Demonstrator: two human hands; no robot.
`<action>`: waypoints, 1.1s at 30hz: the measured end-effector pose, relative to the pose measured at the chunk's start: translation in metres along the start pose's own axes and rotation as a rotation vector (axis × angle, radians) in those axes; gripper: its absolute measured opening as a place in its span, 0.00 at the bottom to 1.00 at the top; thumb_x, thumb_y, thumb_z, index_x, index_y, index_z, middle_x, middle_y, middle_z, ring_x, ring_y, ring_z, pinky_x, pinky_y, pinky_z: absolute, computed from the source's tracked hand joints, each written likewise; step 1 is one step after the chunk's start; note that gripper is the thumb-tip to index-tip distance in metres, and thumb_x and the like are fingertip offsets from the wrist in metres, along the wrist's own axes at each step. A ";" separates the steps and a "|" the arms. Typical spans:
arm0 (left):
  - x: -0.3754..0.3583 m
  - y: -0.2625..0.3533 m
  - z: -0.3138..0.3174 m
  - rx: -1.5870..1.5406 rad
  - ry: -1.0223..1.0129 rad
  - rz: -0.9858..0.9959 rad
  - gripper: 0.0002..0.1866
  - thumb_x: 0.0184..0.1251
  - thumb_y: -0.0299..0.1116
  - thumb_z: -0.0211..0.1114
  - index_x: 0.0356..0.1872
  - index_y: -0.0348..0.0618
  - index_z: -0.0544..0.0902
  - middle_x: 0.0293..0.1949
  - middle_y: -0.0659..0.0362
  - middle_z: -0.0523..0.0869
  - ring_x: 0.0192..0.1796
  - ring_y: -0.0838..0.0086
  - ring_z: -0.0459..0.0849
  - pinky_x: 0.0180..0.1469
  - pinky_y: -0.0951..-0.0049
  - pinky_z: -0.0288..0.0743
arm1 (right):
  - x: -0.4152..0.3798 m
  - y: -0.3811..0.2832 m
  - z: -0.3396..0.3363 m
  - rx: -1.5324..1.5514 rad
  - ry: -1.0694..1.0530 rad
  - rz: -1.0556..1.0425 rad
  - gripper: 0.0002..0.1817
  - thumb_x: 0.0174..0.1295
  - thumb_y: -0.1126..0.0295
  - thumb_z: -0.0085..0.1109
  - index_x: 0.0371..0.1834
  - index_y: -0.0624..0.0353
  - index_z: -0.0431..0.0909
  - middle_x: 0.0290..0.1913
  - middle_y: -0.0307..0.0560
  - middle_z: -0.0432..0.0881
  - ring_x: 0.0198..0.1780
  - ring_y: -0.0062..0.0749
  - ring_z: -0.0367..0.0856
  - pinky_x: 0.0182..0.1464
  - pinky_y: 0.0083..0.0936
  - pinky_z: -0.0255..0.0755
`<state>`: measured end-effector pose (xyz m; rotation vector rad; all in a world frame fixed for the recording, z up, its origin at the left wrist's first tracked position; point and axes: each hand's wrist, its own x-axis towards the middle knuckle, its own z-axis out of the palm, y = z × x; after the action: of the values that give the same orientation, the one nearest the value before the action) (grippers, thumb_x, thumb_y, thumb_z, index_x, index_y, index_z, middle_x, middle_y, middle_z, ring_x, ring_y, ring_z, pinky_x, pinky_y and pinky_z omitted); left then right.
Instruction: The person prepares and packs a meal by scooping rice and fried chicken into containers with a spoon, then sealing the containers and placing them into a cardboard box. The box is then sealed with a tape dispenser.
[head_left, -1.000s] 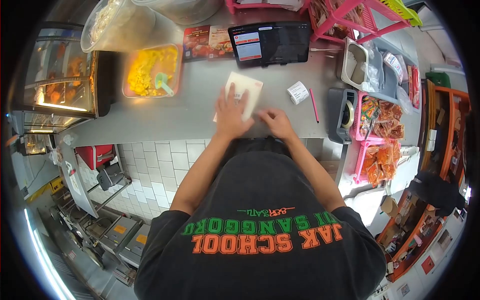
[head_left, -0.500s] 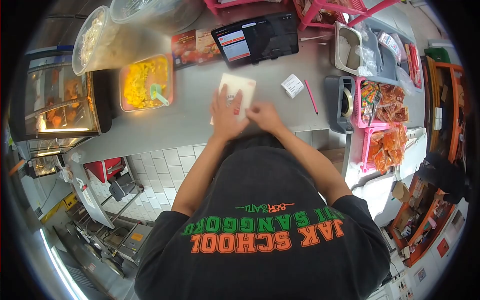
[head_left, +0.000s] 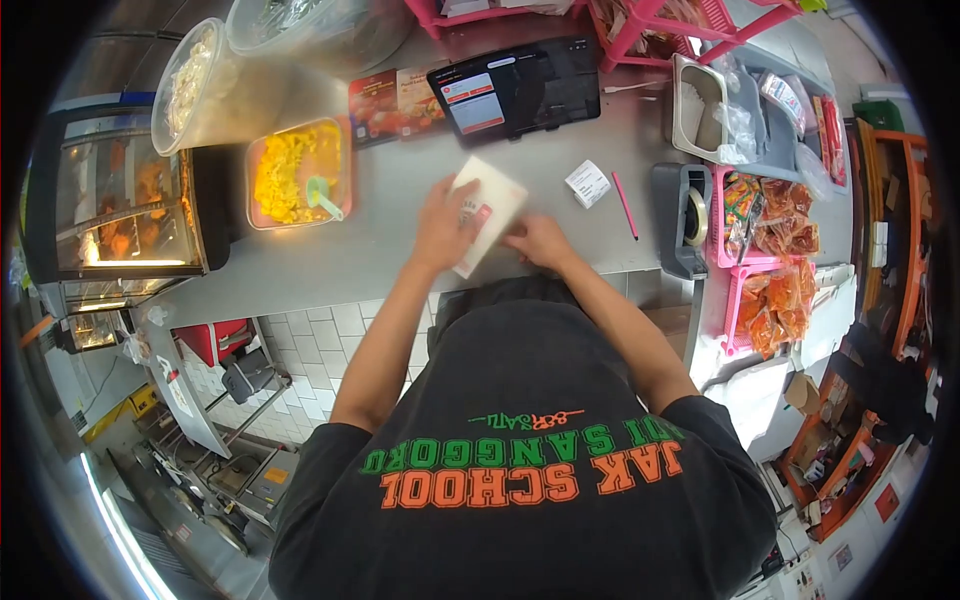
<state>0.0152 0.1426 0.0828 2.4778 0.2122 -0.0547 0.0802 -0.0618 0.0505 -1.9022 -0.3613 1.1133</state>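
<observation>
A white paper bag [head_left: 497,200] with red and dark print stands tilted over the steel counter, in front of the tablet. My left hand [head_left: 446,224] grips its left side, fingers wrapped over the printed face. At its lower right edge is my right hand [head_left: 540,242], closed with the fingers curled in. I cannot tell what, if anything, the right fingers pinch. A small white receipt [head_left: 588,184] and a pink pen [head_left: 625,206] lie on the counter to the right of the bag.
A tub of yellow food [head_left: 262,222] with a green scoop stands left, beside a lit food warmer [head_left: 125,200]. The tablet [head_left: 515,85] is behind the bag. Rightward are a tape dispenser [head_left: 681,222], a metal container [head_left: 697,105] and pink baskets [head_left: 738,300] of packed food.
The bag has been lifted and tilted to the right. My left hand has moved from flat on its face to gripping its left side; my right hand has shifted slightly right.
</observation>
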 end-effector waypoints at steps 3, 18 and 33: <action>0.027 0.013 -0.019 0.003 -0.096 0.002 0.40 0.62 0.47 0.67 0.74 0.51 0.63 0.59 0.39 0.75 0.60 0.45 0.76 0.62 0.54 0.70 | 0.004 0.020 0.006 -0.025 0.073 -0.100 0.14 0.66 0.64 0.62 0.40 0.67 0.81 0.27 0.49 0.85 0.23 0.25 0.83 0.29 0.23 0.76; 0.078 0.013 0.007 0.159 -0.250 -0.116 0.45 0.68 0.60 0.56 0.76 0.39 0.54 0.61 0.33 0.76 0.62 0.44 0.76 0.64 0.54 0.68 | -0.083 0.099 -0.005 0.273 0.428 -0.004 0.14 0.65 0.62 0.55 0.41 0.63 0.82 0.30 0.52 0.85 0.29 0.35 0.85 0.37 0.35 0.78; -0.003 0.018 -0.002 0.468 -0.334 0.390 0.54 0.49 0.45 0.70 0.79 0.50 0.51 0.77 0.33 0.43 0.76 0.34 0.46 0.75 0.41 0.46 | -0.198 0.127 0.106 0.247 0.968 0.184 0.15 0.66 0.58 0.56 0.44 0.59 0.81 0.37 0.54 0.86 0.41 0.46 0.84 0.46 0.38 0.75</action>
<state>0.0154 0.1291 0.0952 2.8701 -0.4772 -0.3866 -0.1375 -0.1992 0.0363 -2.0231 0.4757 0.2234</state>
